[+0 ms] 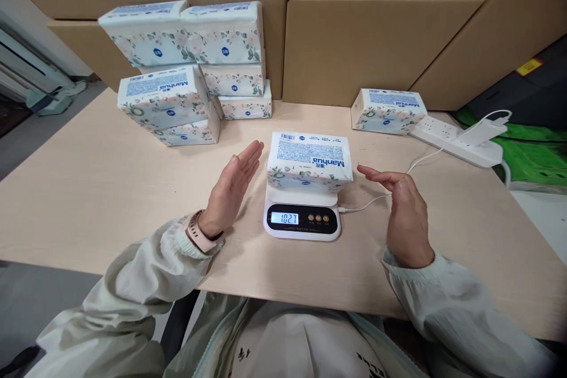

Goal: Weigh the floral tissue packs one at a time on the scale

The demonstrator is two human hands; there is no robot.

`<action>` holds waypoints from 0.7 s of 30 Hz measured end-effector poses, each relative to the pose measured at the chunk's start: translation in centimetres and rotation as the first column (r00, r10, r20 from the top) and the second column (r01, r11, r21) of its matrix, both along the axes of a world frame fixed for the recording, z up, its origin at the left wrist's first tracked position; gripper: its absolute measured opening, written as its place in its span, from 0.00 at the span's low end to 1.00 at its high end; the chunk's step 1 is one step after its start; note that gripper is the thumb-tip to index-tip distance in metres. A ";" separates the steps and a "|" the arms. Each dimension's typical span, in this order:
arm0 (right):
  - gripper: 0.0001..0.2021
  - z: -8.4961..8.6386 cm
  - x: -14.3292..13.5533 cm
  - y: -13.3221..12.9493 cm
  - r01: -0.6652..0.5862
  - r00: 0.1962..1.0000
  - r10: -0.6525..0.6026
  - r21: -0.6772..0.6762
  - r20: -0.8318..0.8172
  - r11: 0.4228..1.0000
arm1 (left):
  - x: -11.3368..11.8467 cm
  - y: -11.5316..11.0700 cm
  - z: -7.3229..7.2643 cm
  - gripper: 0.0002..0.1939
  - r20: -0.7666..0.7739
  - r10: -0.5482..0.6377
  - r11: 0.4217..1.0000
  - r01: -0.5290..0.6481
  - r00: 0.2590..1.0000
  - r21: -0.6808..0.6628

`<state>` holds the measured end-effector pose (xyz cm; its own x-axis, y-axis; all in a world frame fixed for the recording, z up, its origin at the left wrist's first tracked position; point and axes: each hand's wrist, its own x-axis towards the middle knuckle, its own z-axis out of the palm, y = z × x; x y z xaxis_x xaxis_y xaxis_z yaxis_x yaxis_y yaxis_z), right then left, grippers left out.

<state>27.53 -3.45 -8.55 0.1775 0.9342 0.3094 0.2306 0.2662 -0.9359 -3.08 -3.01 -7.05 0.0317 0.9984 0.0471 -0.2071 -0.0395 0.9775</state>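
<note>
A tissue pack (309, 159) printed with flowers and blue "Manhua" lettering lies on a white digital scale (303, 236). The lit display reads 102.7. My left hand (233, 189) is held just left of the pack, palm turned towards it, fingers stretched out and apart from the wrapper. To the pack's right is my right hand (403, 209), fingers extended towards it, with a gap between fingertips and pack. Neither hand holds anything. A white cable (361, 208) runs into the scale's right side.
Several stacked tissue packs (177, 100) stand at the back left of the table (110, 212). One more pack (388, 111) sits at the back right beside a white power strip (465, 142). Cardboard boxes (349, 50) form a wall behind, and a green crate (538, 142) is at right.
</note>
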 end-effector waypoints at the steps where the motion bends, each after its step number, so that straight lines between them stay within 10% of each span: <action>1: 0.20 0.0 0.0 0.0 0.000 1.000 0.000 -0.012 0.013 1.000 | 0.1 0.0 -0.1 0.43 0.005 -0.005 1.000 0.005 1.000 0.000; 11: 0.34 1.2 -1.3 0.4 -0.194 0.976 0.214 -0.286 0.039 0.938 | 1.8 0.4 0.6 0.32 0.011 -0.135 0.977 0.131 0.991 0.169; 21: 0.30 13.5 -12.2 7.6 -0.684 0.698 0.649 0.016 0.303 0.729 | -6.2 3.4 9.3 0.29 -0.101 0.243 0.682 -0.096 0.965 0.725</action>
